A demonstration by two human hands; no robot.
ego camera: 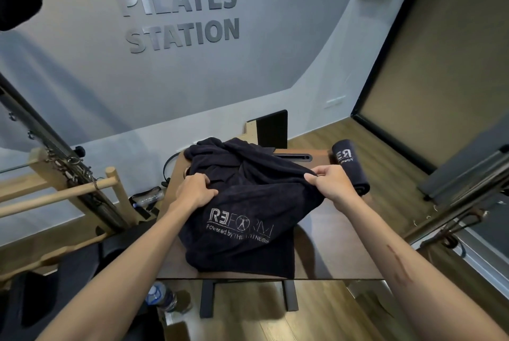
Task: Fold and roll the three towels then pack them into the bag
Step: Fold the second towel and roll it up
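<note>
1. Towel (248, 203): dark, unfolded, bunched mid-counter (344, 244). Left hand (197, 189) grips a fold; right hand (332, 183) pinches an edge.
2. Rolled towel (348, 166) lies at far right: one done, apparently. Third towel and bag not seen.
3. Brown counter; wood floor, grey wall lettering, bottle (162, 298) below.
</note>
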